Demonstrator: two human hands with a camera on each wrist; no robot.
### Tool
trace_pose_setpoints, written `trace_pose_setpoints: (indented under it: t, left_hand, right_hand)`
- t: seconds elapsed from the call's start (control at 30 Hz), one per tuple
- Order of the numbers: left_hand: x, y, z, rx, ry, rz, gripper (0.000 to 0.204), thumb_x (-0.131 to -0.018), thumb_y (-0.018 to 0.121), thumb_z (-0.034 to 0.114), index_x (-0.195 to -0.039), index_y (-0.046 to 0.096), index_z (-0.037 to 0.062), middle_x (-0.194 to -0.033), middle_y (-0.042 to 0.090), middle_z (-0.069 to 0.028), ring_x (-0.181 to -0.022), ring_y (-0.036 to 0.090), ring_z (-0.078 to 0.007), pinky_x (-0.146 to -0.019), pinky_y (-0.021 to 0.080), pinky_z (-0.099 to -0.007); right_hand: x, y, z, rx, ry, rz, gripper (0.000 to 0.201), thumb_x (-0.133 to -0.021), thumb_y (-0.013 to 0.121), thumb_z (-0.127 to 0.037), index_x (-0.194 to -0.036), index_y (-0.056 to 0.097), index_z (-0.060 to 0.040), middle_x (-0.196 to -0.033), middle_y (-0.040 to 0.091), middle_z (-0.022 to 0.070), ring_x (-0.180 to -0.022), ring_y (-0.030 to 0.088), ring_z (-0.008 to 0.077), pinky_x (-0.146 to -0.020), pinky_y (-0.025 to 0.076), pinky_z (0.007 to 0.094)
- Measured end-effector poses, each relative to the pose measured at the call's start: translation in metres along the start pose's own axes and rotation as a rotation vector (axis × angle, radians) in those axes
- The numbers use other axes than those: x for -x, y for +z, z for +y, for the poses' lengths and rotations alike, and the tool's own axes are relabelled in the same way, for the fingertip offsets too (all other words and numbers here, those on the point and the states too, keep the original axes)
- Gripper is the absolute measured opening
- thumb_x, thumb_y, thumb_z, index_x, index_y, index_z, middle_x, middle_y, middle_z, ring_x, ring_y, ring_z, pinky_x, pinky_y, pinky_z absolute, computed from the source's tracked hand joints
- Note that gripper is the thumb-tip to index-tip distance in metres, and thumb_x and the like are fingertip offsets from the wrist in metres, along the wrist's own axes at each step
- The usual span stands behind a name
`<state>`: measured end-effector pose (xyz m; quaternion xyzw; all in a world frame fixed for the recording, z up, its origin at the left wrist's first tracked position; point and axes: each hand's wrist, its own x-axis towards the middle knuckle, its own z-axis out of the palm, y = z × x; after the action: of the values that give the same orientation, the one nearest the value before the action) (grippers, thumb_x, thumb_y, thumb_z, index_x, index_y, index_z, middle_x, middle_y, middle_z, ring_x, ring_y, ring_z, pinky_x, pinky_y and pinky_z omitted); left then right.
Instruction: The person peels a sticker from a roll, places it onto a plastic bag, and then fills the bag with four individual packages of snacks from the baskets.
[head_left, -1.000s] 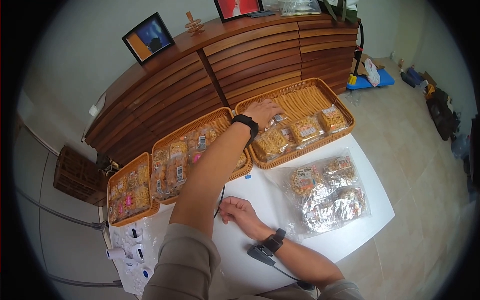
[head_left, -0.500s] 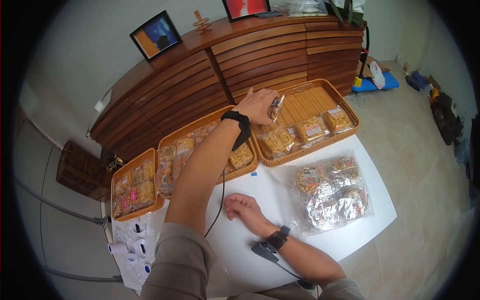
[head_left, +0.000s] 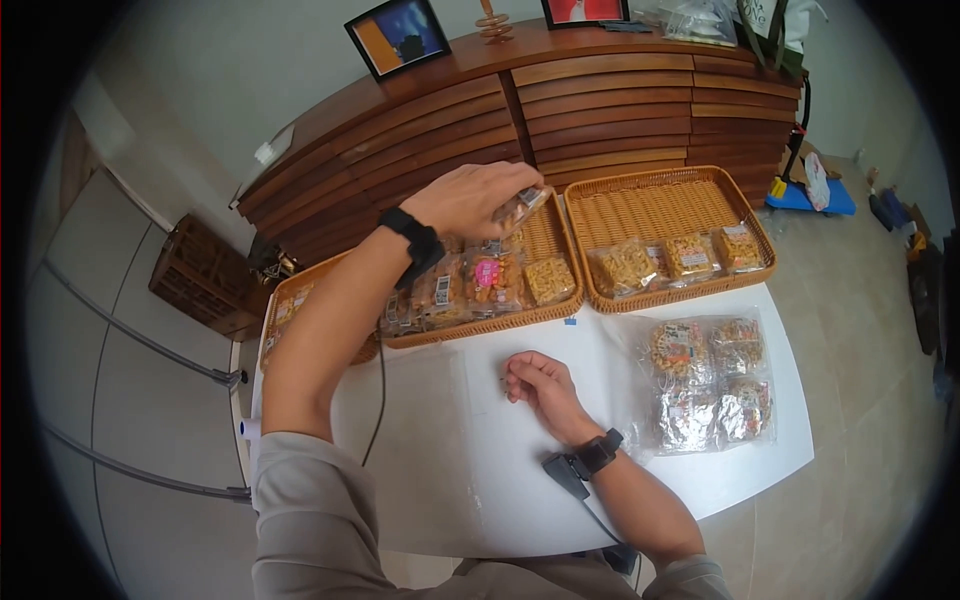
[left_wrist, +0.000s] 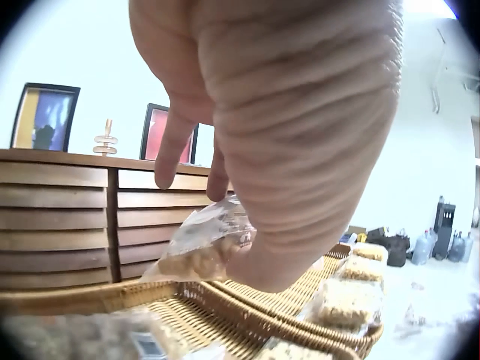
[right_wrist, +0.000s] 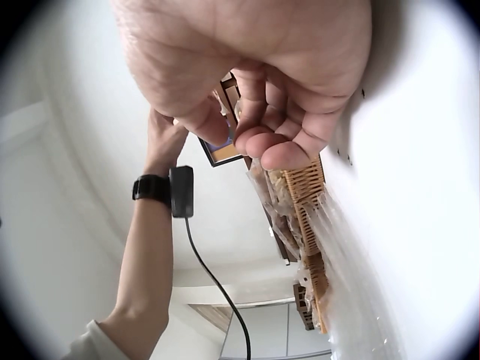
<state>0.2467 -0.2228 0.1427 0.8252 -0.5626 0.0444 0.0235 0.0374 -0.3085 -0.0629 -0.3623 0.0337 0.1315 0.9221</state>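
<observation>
My left hand (head_left: 478,200) pinches a clear-wrapped snack pack (head_left: 522,207) above the middle wicker basket (head_left: 572,262). In the left wrist view, thumb and fingers of the left hand (left_wrist: 277,135) grip the pack (left_wrist: 206,247) over the basket's rim. Packs of snacks, one with a pink label (head_left: 489,275), lie in that basket. The right hand (head_left: 545,392) rests over the white table (head_left: 430,440), its fingers loosely curled with nothing in them; the right wrist view shows the right hand (right_wrist: 262,90) close up.
The right basket (head_left: 650,205) holds several packs along its near side. A large clear bag of round snacks (head_left: 712,385) lies on the table's right. A left basket (head_left: 268,345) is partly behind my arm. The slatted wooden cabinet (head_left: 600,110) stands behind.
My left hand has lifted the pack out of the right basket and carried it left over the middle one. The head view has shifted; the right hand stays loosely curled.
</observation>
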Motion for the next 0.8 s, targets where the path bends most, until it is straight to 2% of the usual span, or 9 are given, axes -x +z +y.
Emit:
trace_pose_setpoints:
  t: [0.07, 0.17, 0.37, 0.57, 0.8]
  left_hand:
    - [0.018, -0.003, -0.001, -0.084, 0.004, -0.065, 0.052, -0.076, 0.071, 0.011, -0.124, 0.053, 0.0103, -0.125, 0.061, -0.0101, -0.117, 0.058, -0.0304, -0.094, 0.050, -0.0419]
    - [0.043, -0.004, 0.000, -0.180, 0.033, -0.077, 0.054, -0.074, 0.074, 0.011, -0.124, 0.054, 0.0116, -0.124, 0.062, -0.0091, -0.116, 0.059, -0.0292, -0.093, 0.050, -0.0416]
    - [0.074, -0.003, 0.003, -0.159, 0.006, -0.103, 0.057, -0.073, 0.076, 0.009, -0.126, 0.053, 0.0128, -0.127, 0.061, -0.0081, -0.116, 0.059, -0.0282, -0.091, 0.050, -0.0403]
    - [0.084, 0.004, 0.002, -0.216, 0.020, -0.170, 0.062, -0.070, 0.074, 0.001, -0.127, 0.053, 0.0137, -0.129, 0.060, -0.0071, -0.120, 0.057, -0.0264, -0.093, 0.049, -0.0391]
    - [0.086, 0.027, -0.006, -0.229, 0.069, -0.166, 0.064, -0.070, 0.072, -0.004, -0.128, 0.054, 0.0151, -0.131, 0.059, -0.0037, -0.121, 0.057, -0.0250, -0.092, 0.049, -0.0384]
  right_hand:
    - [0.001, 0.000, 0.000, 0.008, 0.000, -0.002, 0.012, -0.099, 0.058, -0.011, -0.099, 0.064, -0.0005, -0.084, 0.062, 0.0040, -0.071, 0.057, 0.0120, -0.069, 0.050, 0.0262]
    - [0.000, 0.000, 0.000, 0.007, -0.001, -0.006, 0.012, -0.099, 0.057, -0.010, -0.100, 0.063, -0.0003, -0.084, 0.062, 0.0040, -0.072, 0.057, 0.0112, -0.069, 0.050, 0.0260]
    - [0.001, 0.000, 0.000, 0.021, -0.013, -0.032, 0.012, -0.099, 0.057, -0.009, -0.101, 0.064, 0.0008, -0.085, 0.063, 0.0038, -0.073, 0.058, 0.0106, -0.069, 0.051, 0.0263]
    - [0.002, 0.000, -0.001, 0.032, -0.018, -0.036, 0.012, -0.099, 0.057, -0.009, -0.101, 0.064, 0.0014, -0.085, 0.063, 0.0041, -0.073, 0.058, 0.0108, -0.070, 0.051, 0.0264]
    - [0.001, 0.000, -0.001, 0.048, -0.004, -0.035, 0.013, -0.099, 0.057, -0.009, -0.103, 0.063, 0.0018, -0.086, 0.063, 0.0053, -0.073, 0.058, 0.0111, -0.071, 0.051, 0.0267]
